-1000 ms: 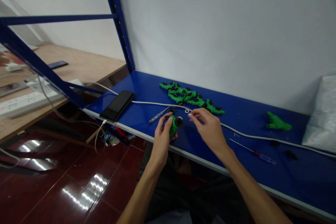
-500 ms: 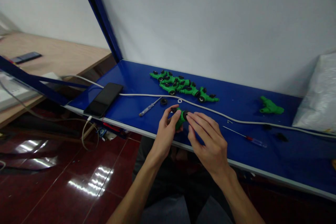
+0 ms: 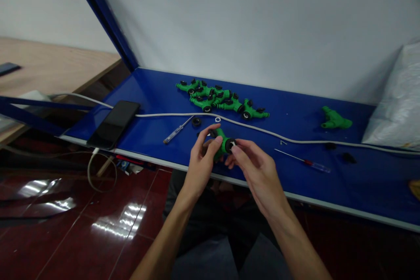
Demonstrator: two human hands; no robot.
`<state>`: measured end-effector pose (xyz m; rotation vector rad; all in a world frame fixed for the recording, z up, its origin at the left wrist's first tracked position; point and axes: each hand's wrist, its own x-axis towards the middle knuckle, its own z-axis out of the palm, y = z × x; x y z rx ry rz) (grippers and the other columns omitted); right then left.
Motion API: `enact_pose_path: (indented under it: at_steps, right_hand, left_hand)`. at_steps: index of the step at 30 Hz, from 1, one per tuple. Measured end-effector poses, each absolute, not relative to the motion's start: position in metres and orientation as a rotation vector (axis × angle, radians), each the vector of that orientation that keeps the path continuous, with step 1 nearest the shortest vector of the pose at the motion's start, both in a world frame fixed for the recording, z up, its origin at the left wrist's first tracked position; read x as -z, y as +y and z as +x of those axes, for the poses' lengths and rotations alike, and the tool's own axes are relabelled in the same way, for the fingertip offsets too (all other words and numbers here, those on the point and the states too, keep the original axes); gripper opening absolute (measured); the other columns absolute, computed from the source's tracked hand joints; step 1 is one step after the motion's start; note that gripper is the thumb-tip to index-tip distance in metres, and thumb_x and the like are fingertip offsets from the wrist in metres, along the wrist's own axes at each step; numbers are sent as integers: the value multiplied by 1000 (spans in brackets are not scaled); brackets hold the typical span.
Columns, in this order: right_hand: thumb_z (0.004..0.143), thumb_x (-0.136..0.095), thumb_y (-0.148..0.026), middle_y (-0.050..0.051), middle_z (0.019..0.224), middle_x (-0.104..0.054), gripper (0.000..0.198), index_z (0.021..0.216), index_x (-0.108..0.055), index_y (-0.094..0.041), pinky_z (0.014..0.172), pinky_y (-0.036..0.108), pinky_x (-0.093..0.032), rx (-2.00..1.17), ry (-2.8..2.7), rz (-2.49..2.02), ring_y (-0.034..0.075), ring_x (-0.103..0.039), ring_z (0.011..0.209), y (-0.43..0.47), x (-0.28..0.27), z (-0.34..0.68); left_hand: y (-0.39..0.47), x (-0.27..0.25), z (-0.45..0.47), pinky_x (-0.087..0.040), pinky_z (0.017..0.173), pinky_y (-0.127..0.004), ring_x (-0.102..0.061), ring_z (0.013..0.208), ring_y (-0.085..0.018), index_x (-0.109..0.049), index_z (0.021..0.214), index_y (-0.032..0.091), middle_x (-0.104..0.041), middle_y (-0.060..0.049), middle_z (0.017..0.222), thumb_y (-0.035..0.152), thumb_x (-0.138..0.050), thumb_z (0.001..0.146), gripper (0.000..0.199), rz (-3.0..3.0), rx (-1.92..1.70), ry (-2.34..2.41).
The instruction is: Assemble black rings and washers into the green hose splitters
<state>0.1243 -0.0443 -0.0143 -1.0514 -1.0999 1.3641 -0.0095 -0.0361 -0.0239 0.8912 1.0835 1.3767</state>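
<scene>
My left hand (image 3: 201, 159) is closed around a green Y-shaped hose splitter (image 3: 222, 134), held just above the front of the blue shelf. The splitter's black collar (image 3: 229, 145) faces right, with something white at its opening. Thumb and fingers of my right hand (image 3: 259, 166) pinch this collar, the thumb over the opening. Part of the splitter is hidden by my fingers. Beyond my hands lie a loose black ring (image 3: 196, 122) and a white washer (image 3: 218, 119). A clear-handled screwdriver (image 3: 175, 133) lies left of the ring.
Several assembled green splitters (image 3: 229, 104) are heaped at the back of the shelf (image 3: 295, 116). A bare green splitter body (image 3: 335, 119), a red-and-clear screwdriver (image 3: 315, 165), small screws (image 3: 283, 142) and black pieces (image 3: 349, 158) lie right. A white cable (image 3: 262, 132) crosses behind; a phone (image 3: 114, 123) lies left.
My right hand has turned, bringing its thumb over the collar's opening. The splitter has tilted so that the collar's opening shows more. The whole view has shifted slightly to the right.
</scene>
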Motion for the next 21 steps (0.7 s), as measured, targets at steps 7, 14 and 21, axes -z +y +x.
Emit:
enact_pose_path:
  at_steps: [7,14,21]
  right_hand:
    - [81,-83,-36,1,79,-71,26,88,-63,-20,71,27,-55,-1687,-790,-959,14,-69,71,-48,4,124]
    - [82,-81,-36,2,75,-71,29,90,-60,-18,66,26,-56,-1747,-773,-958,14,-67,66,-52,-6,126]
    - [92,-70,-41,-4,74,-67,29,95,-49,-22,57,23,-51,-1691,-825,-903,13,-67,57,-60,-8,113]
  left_hand:
    - [-43,26,-9,-44,69,-21,-52,73,-12,-60,131,25,-56,2,81,38,-62,96,37,1106,-1391,1171]
    - [-42,28,-12,-46,74,-22,-55,78,-12,-60,131,27,-62,0,92,39,-61,96,37,1135,-1375,1168]
    - [-42,30,-15,-47,69,-22,-55,73,-13,-59,131,29,-60,1,89,41,-57,96,37,1090,-1354,1162]
